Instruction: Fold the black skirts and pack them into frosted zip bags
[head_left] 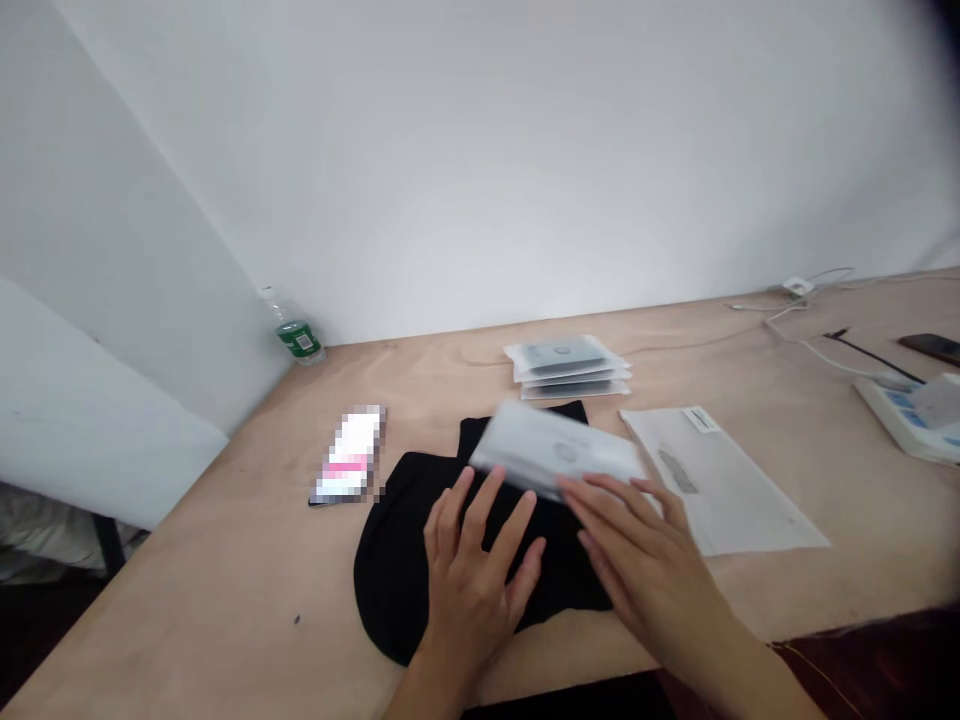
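We find the garment (405,570), black fabric, lying on a plywood table (225,600), and we take it as our reference point. The left hand (476,570) rests palm down on the garment, its fingers (480,510) extended, spread and released, with the tips just short of a packet (555,450). We see no grasp by this hand.

The packet, a translucent sleeve with a round mark, is blurred and sits tilted over the far part of the garment. The right hand (645,560) lies to the right of the left, and its fingers (592,490) are extended, not clenched, with the tips at the packet's near edge. We cannot tell whether they grasp the packet or only touch it.

Beyond the garment lies a stack (566,368) of similar packets. To its right lies a white bag (739,500) with a label (701,420), partly under the right hand's side of the packet. To its left lies a pixelated item (349,455), which we cannot identify. Further left, at the wall, stands a bottle (298,335). Further right are a power strip (904,420), a phone (930,348) and a white cable (825,335).
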